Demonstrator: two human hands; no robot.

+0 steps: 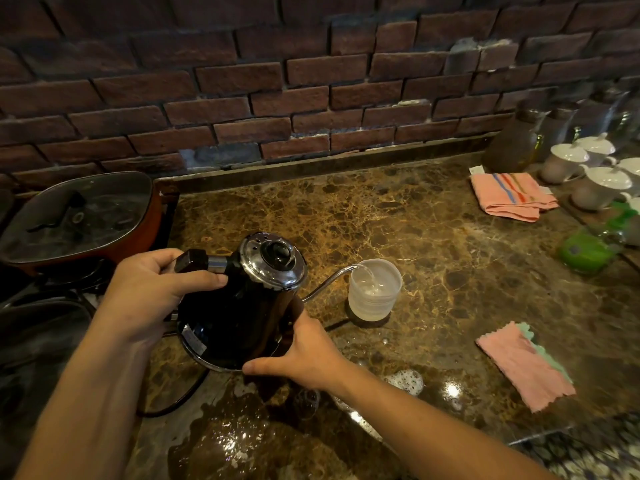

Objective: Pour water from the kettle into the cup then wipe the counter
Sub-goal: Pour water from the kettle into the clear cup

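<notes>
A black gooseneck kettle [239,306] with a chrome lid is tilted to the right above the brown marble counter [433,237]. Water runs from its thin spout into a translucent plastic cup [372,296] standing just to its right, partly filled. My left hand [156,289] grips the kettle's handle at its left side. My right hand [304,351] supports the kettle's base from the front right. A pink cloth [523,367] lying over a green one rests on the counter at the right.
A puddle with foam [405,381] spreads over the counter's near edge. A red lidded pan [83,216] sits at the left, a folded striped pink towel [512,197] at the back right. White lidded cups [602,183] and a green object [585,252] crowd the far right.
</notes>
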